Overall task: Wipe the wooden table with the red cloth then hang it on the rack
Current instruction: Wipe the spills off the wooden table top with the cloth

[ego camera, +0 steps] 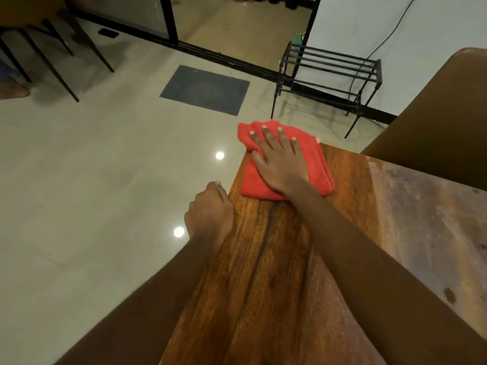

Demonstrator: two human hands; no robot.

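Red cloth (254,184) under flat, spread right hand (280,160) at wooden bench (284,272) corner, left hand (210,209) curled over its edge, fingertips hidden, black rack (329,65) beyond on tiled floor (105,167)

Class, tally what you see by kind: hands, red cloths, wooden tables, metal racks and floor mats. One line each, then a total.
Hands: 2, the left hand and the right hand
Red cloth: 1
Wooden table: 1
Rack: 1
Floor mat: 1
Total: 6
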